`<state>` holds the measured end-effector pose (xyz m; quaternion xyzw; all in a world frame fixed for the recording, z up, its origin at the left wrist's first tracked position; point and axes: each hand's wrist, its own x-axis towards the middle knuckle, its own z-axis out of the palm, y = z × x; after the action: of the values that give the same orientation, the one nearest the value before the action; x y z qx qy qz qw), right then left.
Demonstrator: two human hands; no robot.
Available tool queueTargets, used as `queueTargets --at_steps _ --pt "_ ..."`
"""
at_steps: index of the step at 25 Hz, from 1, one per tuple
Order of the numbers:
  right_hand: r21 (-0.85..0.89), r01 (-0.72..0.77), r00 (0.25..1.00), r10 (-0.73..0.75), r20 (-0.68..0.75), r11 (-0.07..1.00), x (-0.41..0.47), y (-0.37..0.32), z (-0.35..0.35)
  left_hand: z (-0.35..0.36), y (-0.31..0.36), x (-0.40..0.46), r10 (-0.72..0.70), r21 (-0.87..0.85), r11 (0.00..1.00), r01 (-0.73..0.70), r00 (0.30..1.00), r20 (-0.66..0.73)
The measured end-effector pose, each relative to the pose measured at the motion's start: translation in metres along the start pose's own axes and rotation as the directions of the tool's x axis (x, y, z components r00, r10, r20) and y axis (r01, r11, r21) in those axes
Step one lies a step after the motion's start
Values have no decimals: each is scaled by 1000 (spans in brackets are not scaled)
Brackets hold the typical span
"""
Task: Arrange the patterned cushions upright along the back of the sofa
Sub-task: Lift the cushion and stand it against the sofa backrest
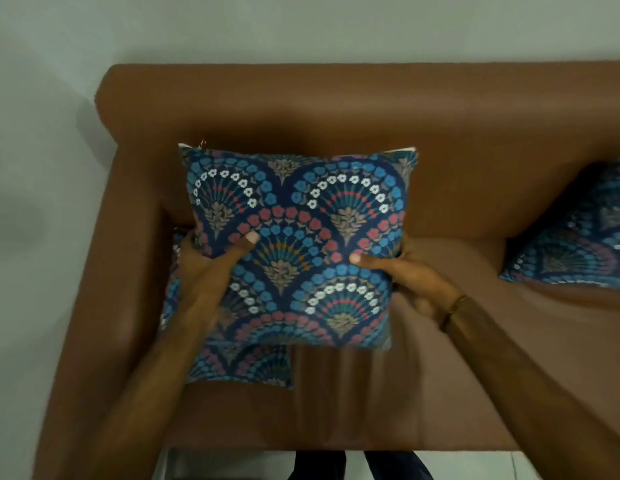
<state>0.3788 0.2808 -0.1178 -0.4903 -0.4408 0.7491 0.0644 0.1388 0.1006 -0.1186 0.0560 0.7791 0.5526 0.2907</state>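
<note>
I hold a blue patterned cushion with fan-shaped flower motifs above the seat of a brown sofa. My left hand grips its left edge, thumb on the front face. My right hand grips its right edge, thumb also on the front. A second cushion of the same pattern lies flat on the seat beneath it, mostly hidden. A third cushion leans at the right edge of the view, partly cut off.
The sofa's left armrest runs down the left side. A pale wall stands behind and to the left of the sofa. My legs and a light floor show below the seat's front edge.
</note>
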Motion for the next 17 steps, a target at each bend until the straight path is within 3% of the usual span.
queueTargets --at_steps 4,9,14,17 --pt "-150 80 987 -99 -129 986 -2 -33 -112 111 0 -19 30 -30 999 -24 969 246" --pt "-216 109 959 -159 -233 970 14 -27 -206 199 -18 -25 133 -18 991 -135 935 330" --pt "-214 112 915 -185 -360 970 47 22 -231 225 -71 -18 103 111 981 -160 910 403" --pt "-73 -32 882 -6 -471 997 43 47 -208 216 -85 -12 105 210 956 -206 905 412"
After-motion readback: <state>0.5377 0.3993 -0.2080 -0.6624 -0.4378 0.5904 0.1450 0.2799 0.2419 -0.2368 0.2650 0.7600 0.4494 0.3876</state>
